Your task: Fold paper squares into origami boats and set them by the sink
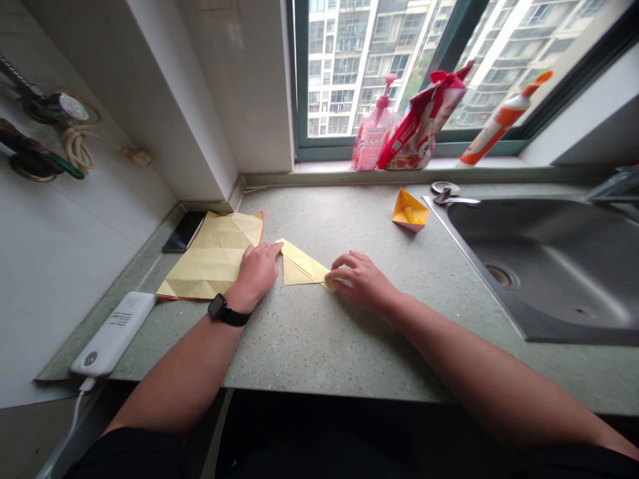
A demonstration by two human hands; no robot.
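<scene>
A folded piece of yellow paper point(301, 267) lies on the counter between my hands, roughly triangular with crease lines across it. At its upper left corner, the fingertips of my left hand point(258, 271) are closed on the paper; this wrist wears a black watch. My right hand point(363, 283) pinches the right-hand corner between thumb and fingers. A larger creased yellow sheet point(214, 256) with an orange edge lies to the left, partly behind my left hand. Farther back on the right stands a small folded orange paper shape point(410, 211), open at the front.
A steel sink point(559, 266) is set into the speckled counter point(319, 346) at right. A phone point(183, 231) and a white power bank point(114, 332) with a cable lie at left. On the sill stand a pink pump bottle point(373, 136), a red bag point(424, 126) and an orange-white bottle point(496, 126).
</scene>
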